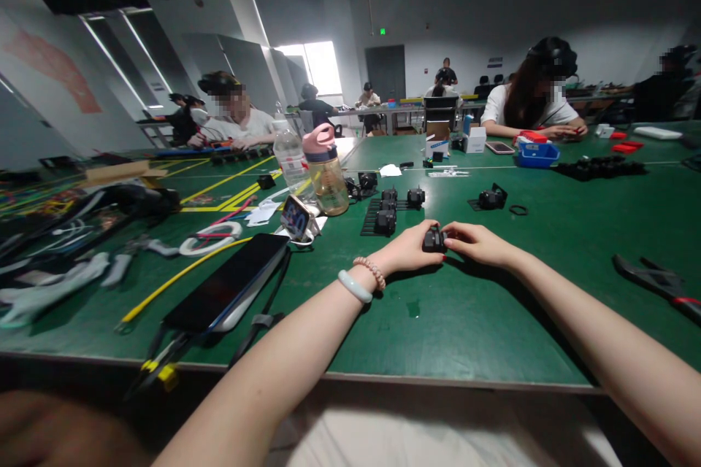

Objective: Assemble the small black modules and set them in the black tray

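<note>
Part of black plastic (434,238), small and boxy, held between the two hands, in front of the body at the middle of the green bench (465,339). Hard to tell if up off the bench or just touching. Left hand (412,246) curled around its left side, thumb and fingers closed on it. Right hand (475,242) bent, with fingertips at its right side; can't tell how tight. On the left wrist, a pale, smooth bangle (355,287) and a pink bead bracelet (370,273). Just past the left hand, a bunch of black boxy parts with thin bars (386,221). Past the right hand, one more black part on a flat plate (491,197), with a thin black ring (518,210) near it. Off to the left, a see-through bottle with a pink lid (330,186), a black flat screen (230,281) and a bent yellow cable (180,277). Far right, dark pliers with some red (654,279). Across the bench, a blue plastic box (539,159) and two people in white tops.
</note>
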{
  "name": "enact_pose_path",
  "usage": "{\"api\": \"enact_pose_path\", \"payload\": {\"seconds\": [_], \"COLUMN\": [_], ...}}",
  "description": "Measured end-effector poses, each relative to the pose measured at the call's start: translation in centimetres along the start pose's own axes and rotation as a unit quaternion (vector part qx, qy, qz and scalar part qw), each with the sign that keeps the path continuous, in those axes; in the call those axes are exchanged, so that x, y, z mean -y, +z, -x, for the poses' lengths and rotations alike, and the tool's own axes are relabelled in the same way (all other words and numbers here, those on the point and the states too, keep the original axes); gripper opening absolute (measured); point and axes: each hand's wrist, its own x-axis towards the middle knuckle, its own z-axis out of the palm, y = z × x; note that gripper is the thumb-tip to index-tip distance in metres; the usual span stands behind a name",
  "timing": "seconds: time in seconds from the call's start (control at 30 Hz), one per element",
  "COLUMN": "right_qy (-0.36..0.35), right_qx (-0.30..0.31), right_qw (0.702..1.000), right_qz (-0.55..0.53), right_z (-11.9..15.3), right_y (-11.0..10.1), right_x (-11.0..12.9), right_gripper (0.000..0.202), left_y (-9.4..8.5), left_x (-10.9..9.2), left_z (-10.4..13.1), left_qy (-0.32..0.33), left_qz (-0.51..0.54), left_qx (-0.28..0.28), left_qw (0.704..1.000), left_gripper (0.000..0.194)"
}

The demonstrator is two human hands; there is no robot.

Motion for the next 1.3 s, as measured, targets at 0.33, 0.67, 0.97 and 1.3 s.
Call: {"api": "enact_pose_path", "payload": {"seconds": [0.33,0.67,0.97,1.3], "right_qy": [-0.021,-0.011,0.003,0.009], "right_qx": [0.007,0.003,-0.005,-0.004], "right_qw": [0.999,1.000,1.000,1.000], "right_qz": [-0.041,-0.029,-0.004,0.004], "right_z": [0.37,0.24,0.28,0.26], "right_y": [0.06,0.16,0.00,-0.07], "right_x": [0.18,0.08,0.28,0.38], "right_gripper": [0.045,0.038,0.037,0.036], "left_y": [-0.09,-0.18,-0.12,0.01], "left_x": [0.03,-0.37,-0.39,-0.10], "left_z": [0.14,0.22,0.21,0.18], "left_qy": [0.005,-0.001,0.000,0.011], "left_qz": [0.015,0.026,0.019,0.011], "left_qx": [-0.007,-0.005,-0.004,-0.003], "left_qw": [1.000,1.000,1.000,1.000], "left_gripper": [0.058,0.054,0.051,0.052]}}
